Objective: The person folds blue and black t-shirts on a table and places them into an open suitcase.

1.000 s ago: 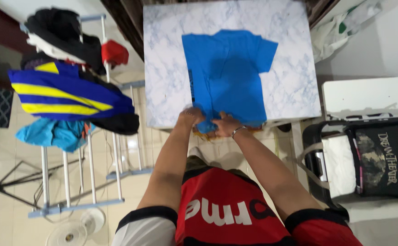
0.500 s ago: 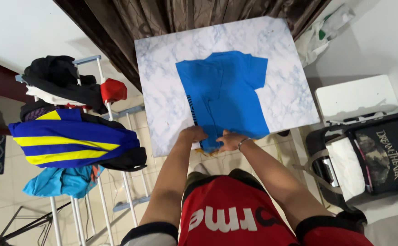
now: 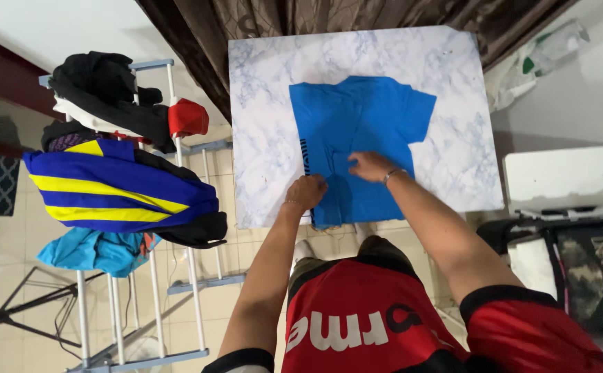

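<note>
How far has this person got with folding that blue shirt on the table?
Part done: the blue T-shirt lies flat on the marble-patterned table, its left side already folded in to a straight edge. In hand: the left hand holds that edge near the hem, and the right hand presses flat on the middle. Left: the right sleeve sticks out unfolded, and the shirt is at full length.

Red, black-trimmed shirt; wrist bracelet (image 3: pixel 390 177)

blue t-shirt (image 3: pixel 367 131), white-grey marbled table (image 3: pixel 263 103), blue-and-yellow striped garment (image 3: pixel 111 190)
</note>
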